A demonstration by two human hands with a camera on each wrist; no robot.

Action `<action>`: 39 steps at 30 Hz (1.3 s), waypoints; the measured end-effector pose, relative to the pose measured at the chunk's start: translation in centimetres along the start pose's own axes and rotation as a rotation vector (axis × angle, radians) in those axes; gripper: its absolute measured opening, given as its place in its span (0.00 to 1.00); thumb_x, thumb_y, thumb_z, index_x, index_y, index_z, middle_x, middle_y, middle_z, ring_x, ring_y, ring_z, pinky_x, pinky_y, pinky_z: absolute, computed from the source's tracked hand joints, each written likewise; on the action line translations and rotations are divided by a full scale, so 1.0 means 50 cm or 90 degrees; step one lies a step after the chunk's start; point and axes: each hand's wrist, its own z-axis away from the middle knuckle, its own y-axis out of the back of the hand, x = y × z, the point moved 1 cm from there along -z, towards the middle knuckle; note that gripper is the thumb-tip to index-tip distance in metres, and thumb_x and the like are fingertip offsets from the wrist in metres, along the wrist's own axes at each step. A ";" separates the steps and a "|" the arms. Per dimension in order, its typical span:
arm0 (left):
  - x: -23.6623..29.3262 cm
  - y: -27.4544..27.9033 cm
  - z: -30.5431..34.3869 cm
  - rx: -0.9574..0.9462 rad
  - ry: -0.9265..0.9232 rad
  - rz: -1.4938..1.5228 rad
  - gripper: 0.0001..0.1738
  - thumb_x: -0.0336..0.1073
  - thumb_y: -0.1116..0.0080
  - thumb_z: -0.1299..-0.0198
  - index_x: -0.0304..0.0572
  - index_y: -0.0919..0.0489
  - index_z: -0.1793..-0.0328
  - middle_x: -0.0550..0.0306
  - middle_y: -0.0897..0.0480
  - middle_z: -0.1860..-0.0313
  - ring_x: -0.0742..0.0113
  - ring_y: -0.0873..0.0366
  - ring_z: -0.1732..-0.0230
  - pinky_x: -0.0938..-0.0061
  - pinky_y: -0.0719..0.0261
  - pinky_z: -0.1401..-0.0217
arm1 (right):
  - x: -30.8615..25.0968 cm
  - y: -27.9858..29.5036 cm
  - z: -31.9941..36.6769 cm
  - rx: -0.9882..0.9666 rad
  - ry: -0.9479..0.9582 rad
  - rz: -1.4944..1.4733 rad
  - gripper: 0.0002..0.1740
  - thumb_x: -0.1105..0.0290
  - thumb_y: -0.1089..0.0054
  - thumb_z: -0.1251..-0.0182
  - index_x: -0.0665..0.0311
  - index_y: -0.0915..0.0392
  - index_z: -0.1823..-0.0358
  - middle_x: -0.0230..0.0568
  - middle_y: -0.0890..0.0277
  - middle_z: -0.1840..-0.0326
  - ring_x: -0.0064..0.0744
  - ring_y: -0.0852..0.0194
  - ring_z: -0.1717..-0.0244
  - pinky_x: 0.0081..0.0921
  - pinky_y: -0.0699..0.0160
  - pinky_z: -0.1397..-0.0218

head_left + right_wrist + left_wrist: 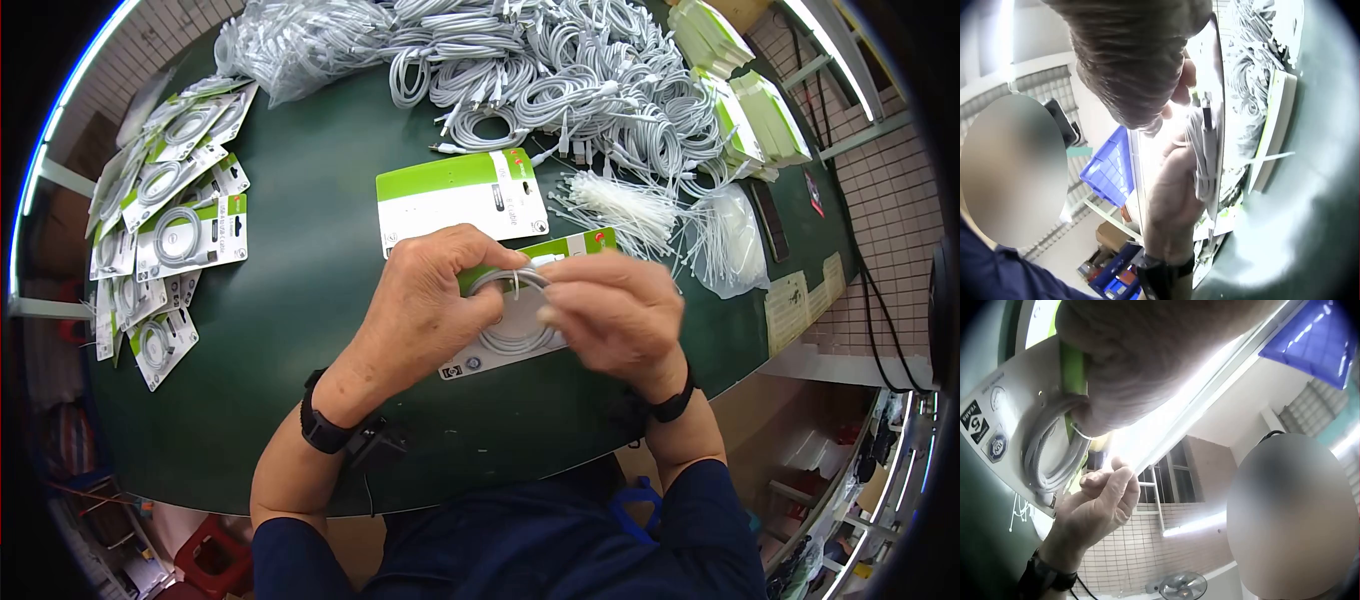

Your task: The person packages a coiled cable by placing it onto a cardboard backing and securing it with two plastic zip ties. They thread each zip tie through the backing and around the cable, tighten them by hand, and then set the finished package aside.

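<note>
A coiled grey-white cable (515, 335) lies against a green and white card (463, 362), with a thin white tie looped over the coil's top. My left hand (430, 300) grips coil and card at the left, thumb and index finger beside the tie. At the right, the fingers of my right hand (620, 310) are curled by the tie, thumb against fingertips. In the left wrist view the tie passes round the coil (1054, 450), near my right hand (1100, 509). The right wrist view shows a metal plug on the cable (1207, 144).
Blank-fronted cards (440, 205) lie behind the hands. Carded cables (180, 235) are piled at the left. Loose coiled cables (600, 90), a plastic bag (300, 50), white ties (630, 210), card stacks (770, 120) and a phone (770, 220) lie along the back and right.
</note>
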 end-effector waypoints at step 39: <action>0.043 -0.018 0.006 -0.157 -0.131 -0.239 0.30 0.14 0.39 0.50 0.42 0.13 0.39 0.51 0.11 0.53 0.55 0.10 0.53 0.66 0.14 0.49 | 0.115 -0.021 0.039 -0.141 -0.209 -0.186 0.05 0.81 0.35 0.45 0.66 0.23 0.70 0.37 0.25 0.72 0.31 0.23 0.74 0.27 0.23 0.69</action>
